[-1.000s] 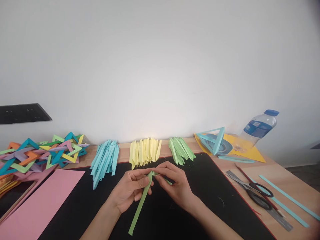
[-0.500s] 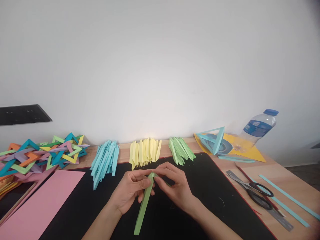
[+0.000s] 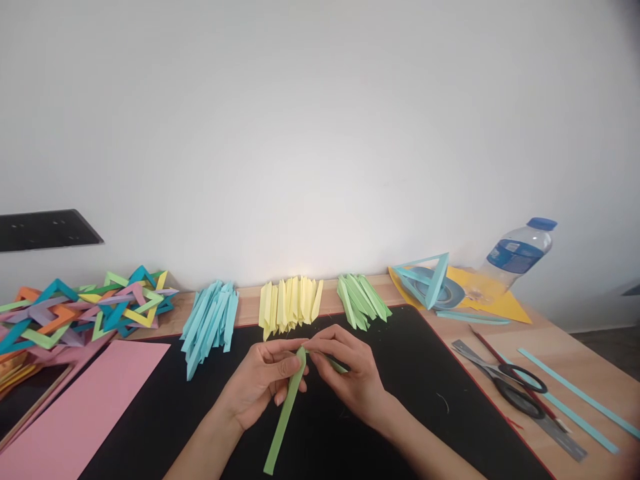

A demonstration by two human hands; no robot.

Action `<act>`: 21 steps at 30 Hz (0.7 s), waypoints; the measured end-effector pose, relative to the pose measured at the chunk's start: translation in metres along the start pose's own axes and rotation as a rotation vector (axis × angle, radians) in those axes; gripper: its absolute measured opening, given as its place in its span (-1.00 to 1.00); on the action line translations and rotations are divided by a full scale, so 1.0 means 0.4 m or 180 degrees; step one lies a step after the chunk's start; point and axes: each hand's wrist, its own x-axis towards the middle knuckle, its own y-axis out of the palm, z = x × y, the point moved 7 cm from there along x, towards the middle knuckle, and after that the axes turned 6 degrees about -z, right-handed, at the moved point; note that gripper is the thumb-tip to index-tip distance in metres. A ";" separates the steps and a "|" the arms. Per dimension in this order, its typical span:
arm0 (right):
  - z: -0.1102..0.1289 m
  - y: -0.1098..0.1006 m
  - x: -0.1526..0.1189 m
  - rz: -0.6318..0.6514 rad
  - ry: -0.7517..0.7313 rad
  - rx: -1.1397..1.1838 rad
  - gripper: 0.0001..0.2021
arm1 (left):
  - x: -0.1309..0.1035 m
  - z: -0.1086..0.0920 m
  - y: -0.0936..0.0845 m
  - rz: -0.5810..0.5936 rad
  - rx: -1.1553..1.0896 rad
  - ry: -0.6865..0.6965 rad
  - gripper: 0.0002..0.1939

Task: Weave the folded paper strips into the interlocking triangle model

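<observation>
A long green paper strip (image 3: pixel 284 430) hangs down over the black mat, its upper end between both hands. My left hand (image 3: pixel 263 380) pinches it near the top, thumb in front. Fingertips of my right hand (image 3: pixel 345 373) are closed on the strip's bent top, where another green part runs to the right under the fingers. Behind the hands lie piles of folded paper pieces: blue (image 3: pixel 213 320), yellow (image 3: pixel 291 303) and green (image 3: pixel 363 300).
Pink paper (image 3: pixel 105 407) and colourful interlocked paper shapes (image 3: pixel 90 307) lie at left. On the right are scissors (image 3: pixel 517 393), a ruler (image 3: pixel 565 440), blue strips (image 3: pixel 580 393), a tape roll (image 3: pixel 453 293), a blue paper triangle (image 3: pixel 437 280) and a tilted bottle (image 3: pixel 520 252).
The lower end of the green strip has swung slightly left, and its top has turned a little. More of the green part under my right fingers shows. Both hands stay nearly in place.
</observation>
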 end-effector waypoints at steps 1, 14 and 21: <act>0.003 -0.001 0.001 -0.0023 -0.0029 0.0008 -0.77 | 0.000 0.000 0.000 0.0018 0.0009 -0.0001 -0.56; 0.000 -0.002 0.005 0.0019 0.0095 0.0010 -0.86 | -0.004 0.002 0.005 0.0072 0.0074 0.0012 -0.57; -0.008 0.000 0.006 0.0130 0.0336 0.0116 -0.85 | -0.005 -0.002 0.010 0.0065 -0.0001 0.0054 -0.58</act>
